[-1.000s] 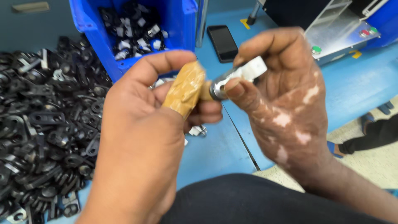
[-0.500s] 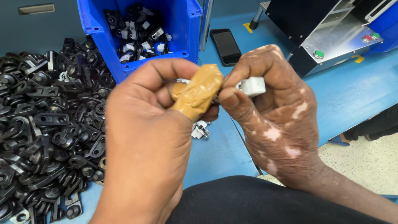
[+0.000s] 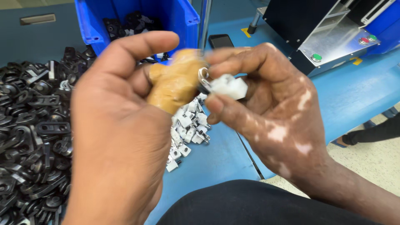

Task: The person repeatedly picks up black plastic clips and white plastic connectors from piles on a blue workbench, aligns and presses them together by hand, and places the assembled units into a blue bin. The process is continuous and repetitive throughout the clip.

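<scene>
1. While both hands are raised close to the camera, the left hand (image 3: 121,137) has its thumb stretched out on top and one finger wrapped in tan tape (image 3: 177,81); that taped finger presses against a small metal ring (image 3: 203,75).
2. At that same spot the right hand (image 3: 266,112) pinches one small white plastic piece (image 3: 228,86) between thumb and fingertips, so the piece sits between the two hands, above the blue table (image 3: 354,96), touching the ring.
3. Whether the left hand truly grips the ring or only steadies it cannot be told, since the taped finger hides the contact.
4. Below the hands lies one loose heap of small white pieces (image 3: 187,129) on the table; they overlap, so an exact count is not possible, though there are more than ten.
5. To the left spreads one large pile of black plastic parts (image 3: 29,125), far too many to count.
6. One blue bin (image 3: 137,21) stands behind the hands, with more black parts inside.
7. One dark phone (image 3: 221,41) lies flat just beside the bin.
8. One black machine (image 3: 316,33) stands at the upper right, showing three round buttons: two green and one red.
</scene>
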